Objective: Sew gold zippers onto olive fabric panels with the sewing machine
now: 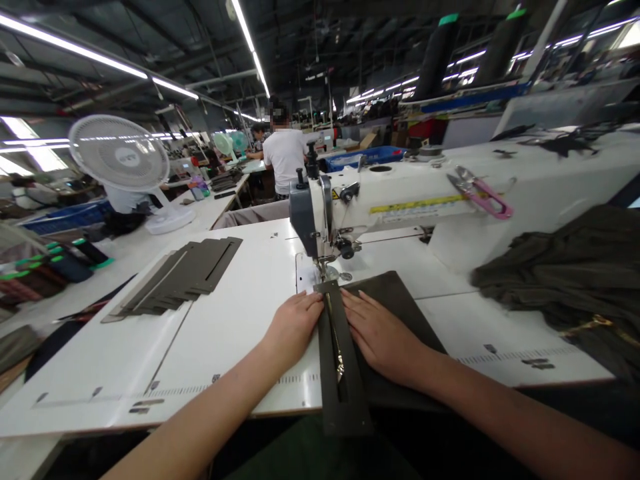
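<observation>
A long olive-grey fabric strip point(345, 393) with a zipper down its middle runs from the table's front edge up under the presser foot point(327, 272) of a white sewing machine point(400, 193). My left hand point(293, 327) lies flat on the table, fingers stretched and pressing the strip's left edge. My right hand point(383, 337) lies flat on a dark fabric piece point(395, 293) to the right of the strip, fingertips against the strip's right edge. Neither hand grips anything.
A stack of cut grey pieces point(185, 273) lies at the left of the white table point(225, 333). Dark green cloth point(580, 273) is heaped at the right. Pink thread snips point(485, 193) rest on the machine arm. A white fan point(123, 160) stands far left; a person in a white shirt point(284, 157) works behind.
</observation>
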The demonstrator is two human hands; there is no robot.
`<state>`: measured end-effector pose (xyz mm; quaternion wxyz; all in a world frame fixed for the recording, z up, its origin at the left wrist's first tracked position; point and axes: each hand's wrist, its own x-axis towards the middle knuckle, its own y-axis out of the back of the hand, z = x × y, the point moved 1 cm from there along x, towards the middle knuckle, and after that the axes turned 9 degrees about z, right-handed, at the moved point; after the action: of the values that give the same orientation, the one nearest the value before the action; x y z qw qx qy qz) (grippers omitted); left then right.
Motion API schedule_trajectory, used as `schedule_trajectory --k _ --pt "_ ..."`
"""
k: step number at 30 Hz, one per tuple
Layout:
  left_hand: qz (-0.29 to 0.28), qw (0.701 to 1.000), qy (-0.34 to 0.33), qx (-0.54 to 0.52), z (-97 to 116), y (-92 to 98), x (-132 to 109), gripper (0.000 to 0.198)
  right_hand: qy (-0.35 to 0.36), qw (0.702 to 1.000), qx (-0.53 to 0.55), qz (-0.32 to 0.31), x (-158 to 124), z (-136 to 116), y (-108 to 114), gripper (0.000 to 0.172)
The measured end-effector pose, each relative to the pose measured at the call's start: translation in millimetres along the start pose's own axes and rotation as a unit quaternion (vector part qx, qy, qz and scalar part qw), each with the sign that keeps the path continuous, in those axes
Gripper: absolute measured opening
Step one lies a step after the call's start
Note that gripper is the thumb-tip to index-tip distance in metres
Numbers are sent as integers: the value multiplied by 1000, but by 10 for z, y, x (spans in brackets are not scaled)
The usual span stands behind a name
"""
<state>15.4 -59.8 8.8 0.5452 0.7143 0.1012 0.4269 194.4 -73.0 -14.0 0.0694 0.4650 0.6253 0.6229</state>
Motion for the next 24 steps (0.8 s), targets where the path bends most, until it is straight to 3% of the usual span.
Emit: schedule_trajectory --k 5,14,24 --pt "-27 1000 -14 -9 -15 13 -54 33 -16 999 26 10 20 23 -6 45" --pt "-18 1000 7 -14 -22 1 -34 32 -67 997 18 20 95 -63 -14 46" --pt "-7 999 -25 -20 -156 -52 -57 38 -95 993 66 12 132 -39 45 45"
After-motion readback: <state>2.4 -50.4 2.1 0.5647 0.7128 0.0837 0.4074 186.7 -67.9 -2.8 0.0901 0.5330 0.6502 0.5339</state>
